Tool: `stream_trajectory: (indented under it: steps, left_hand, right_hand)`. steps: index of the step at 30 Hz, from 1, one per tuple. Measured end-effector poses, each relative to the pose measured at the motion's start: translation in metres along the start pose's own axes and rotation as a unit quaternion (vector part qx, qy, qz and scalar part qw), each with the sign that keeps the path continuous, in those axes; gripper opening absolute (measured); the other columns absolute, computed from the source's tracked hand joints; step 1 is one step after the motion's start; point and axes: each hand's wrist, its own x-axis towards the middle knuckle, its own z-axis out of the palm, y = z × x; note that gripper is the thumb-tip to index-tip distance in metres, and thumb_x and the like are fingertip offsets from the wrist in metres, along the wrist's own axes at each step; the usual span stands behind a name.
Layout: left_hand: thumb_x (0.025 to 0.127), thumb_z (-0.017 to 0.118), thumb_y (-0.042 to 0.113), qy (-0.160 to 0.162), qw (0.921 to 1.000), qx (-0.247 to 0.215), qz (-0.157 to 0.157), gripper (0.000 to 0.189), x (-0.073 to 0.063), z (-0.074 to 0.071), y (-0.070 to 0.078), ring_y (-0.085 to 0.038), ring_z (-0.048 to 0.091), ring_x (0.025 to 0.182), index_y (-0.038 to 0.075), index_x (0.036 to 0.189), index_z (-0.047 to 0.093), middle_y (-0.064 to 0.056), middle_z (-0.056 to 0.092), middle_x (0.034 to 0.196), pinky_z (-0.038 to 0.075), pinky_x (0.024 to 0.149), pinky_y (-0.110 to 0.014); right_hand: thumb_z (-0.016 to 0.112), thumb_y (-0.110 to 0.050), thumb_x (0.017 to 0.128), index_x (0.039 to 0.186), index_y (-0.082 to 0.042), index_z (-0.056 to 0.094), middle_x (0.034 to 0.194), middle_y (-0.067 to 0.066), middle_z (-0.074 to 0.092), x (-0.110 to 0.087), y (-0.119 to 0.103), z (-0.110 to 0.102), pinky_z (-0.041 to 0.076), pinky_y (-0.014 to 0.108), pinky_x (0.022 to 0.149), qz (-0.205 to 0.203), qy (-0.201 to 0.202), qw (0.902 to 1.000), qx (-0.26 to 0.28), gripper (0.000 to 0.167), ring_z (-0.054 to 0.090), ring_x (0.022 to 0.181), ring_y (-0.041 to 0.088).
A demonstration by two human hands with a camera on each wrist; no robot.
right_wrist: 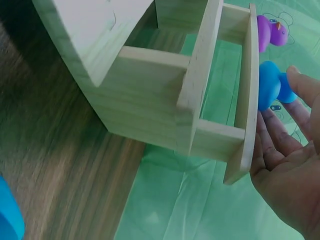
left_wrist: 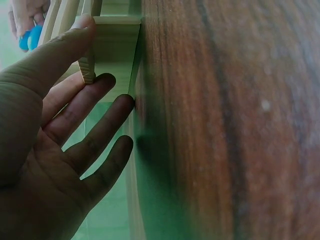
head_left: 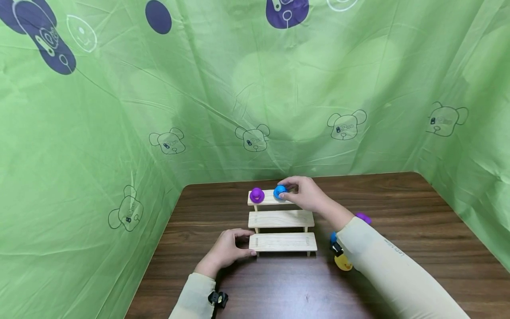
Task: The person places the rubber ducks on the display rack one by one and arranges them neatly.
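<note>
Right hand (head_left: 306, 193): pinching blue duck (right_wrist: 269, 84)
Left hand (head_left: 226, 250): gripping rack (head_left: 283, 241) end
Risk: sloppy sideways release — might knock purple duck (head_left: 256, 195)

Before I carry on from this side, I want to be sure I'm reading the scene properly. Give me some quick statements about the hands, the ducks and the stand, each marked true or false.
1. The wooden stand has three steps. True.
2. The right hand pinches a blue duck at the top step. True.
3. On that step, the purple duck is to the right of the blue duck. False: it is to the left.
4. The left hand touches the left end of the bottom step. True.
5. The yellow duck sits on the middle step. False: it is on the table, to the right of the stand.
</note>
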Motion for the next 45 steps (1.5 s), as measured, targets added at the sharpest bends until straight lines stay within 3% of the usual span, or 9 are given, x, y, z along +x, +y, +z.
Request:
stream_trajectory:
  steps: [13,24,45]
  left_hand:
    - [0.076,0.097,0.034,0.000,1.0000,-0.002,-0.003,0.055,0.001,0.000,0.002,-0.014,0.065,0.119,0.020,0.125,0.077,0.009,0.074,0.120,0.051,0.106,-0.041]
    - [0.077,0.096,0.031,-0.004,1.0000,-0.004,-0.005,0.055,0.000,0.000,0.002,-0.014,0.065,0.120,0.018,0.126,0.076,0.008,0.074,0.122,0.051,0.106,-0.040]
    - [0.077,0.096,0.030,-0.003,1.0000,-0.005,-0.006,0.054,0.000,0.001,0.002,-0.014,0.064,0.121,0.017,0.126,0.076,0.007,0.074,0.123,0.051,0.106,-0.041]
  right_hand:
    - [0.083,-0.022,0.093,0.128,-0.013,0.073,0.112,0.003,0.074,0.003,-0.003,0.009,0.058,0.040,0.090,-0.013,-0.003,0.9996,-0.025,0.038,0.070,0.100,0.022]
    - [0.082,-0.021,0.094,0.129,-0.013,0.072,0.111,0.004,0.075,0.004,0.000,0.012,0.055,0.053,0.094,-0.020,-0.003,0.9994,-0.028,0.037,0.068,0.104,0.025]
    - [0.083,-0.027,0.093,0.137,-0.016,0.069,0.118,-0.001,0.073,-0.002,0.004,0.010,0.053,0.047,0.101,-0.014,0.005,0.9994,-0.031,0.047,0.067,0.115,0.024]
